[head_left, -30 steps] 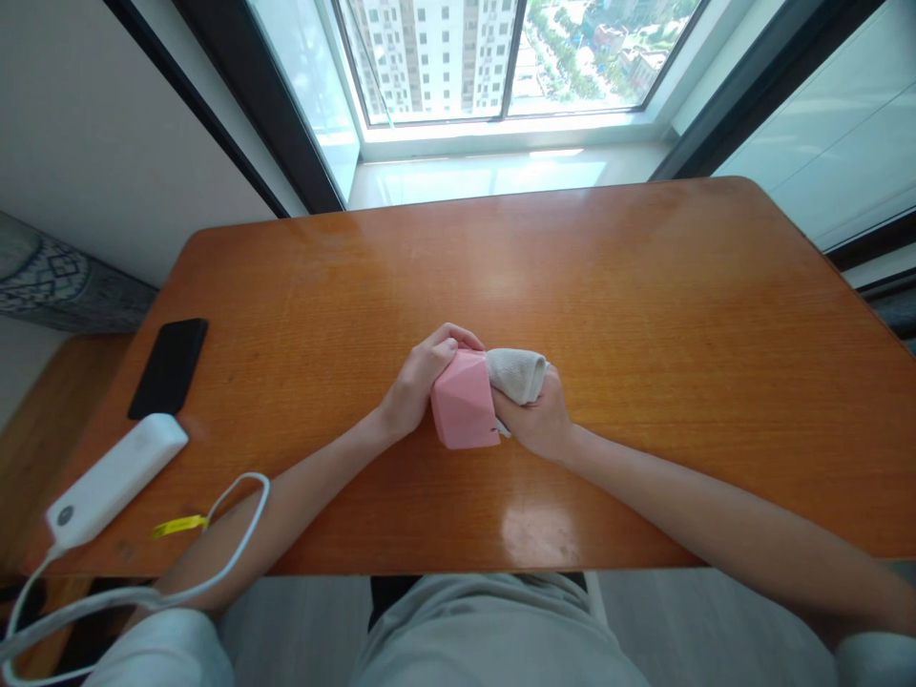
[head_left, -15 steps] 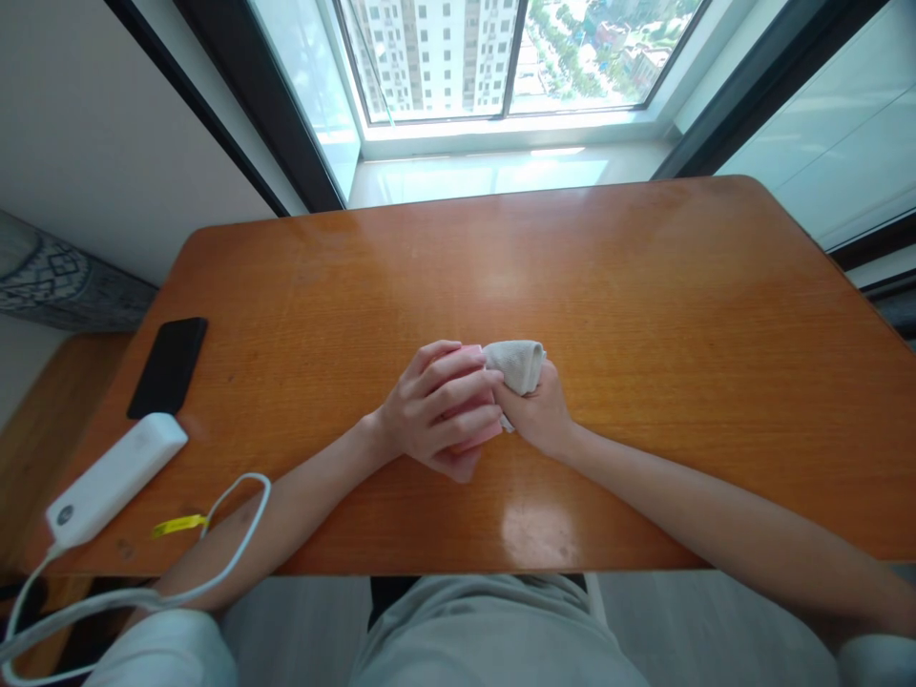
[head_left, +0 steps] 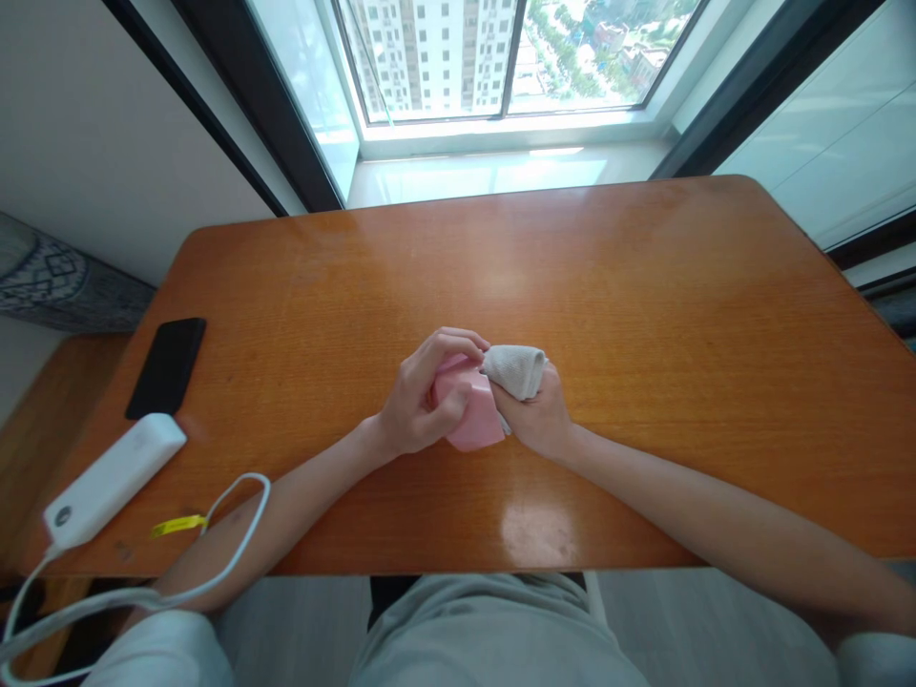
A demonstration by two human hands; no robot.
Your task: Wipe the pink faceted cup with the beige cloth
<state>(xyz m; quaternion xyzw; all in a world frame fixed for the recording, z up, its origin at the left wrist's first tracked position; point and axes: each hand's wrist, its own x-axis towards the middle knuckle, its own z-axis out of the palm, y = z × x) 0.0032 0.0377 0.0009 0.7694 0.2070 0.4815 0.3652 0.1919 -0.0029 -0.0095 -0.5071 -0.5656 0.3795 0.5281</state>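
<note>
Over the front middle of the table, my left hand (head_left: 430, 393) is closed around a pink object (head_left: 473, 412) with flat, smooth sides, perhaps a small box or cup; its exact kind is unclear. The thumb lies across its near side and the fingers curl over the far side. Close against its right side, my right hand (head_left: 538, 410) grips a folded light-grey cloth (head_left: 516, 368). Most of the cloth sticks up above the fist, and a small corner shows below the thumb, beside the pink object. Whether cloth reaches inside the pink object is hidden.
The brown wooden table (head_left: 608, 286) spans the view. At its left lie a black phone (head_left: 166, 367) and a white power bank-like device (head_left: 114, 482). A white cable (head_left: 250, 544) with a yellow tag (head_left: 177, 526) loops over my left forearm. A window (head_left: 508, 67) stands behind.
My left hand has turned, its thumb now on the near side, and the pink object has rotated so more of its surface shows. The right hand and cloth stay nearly in place.
</note>
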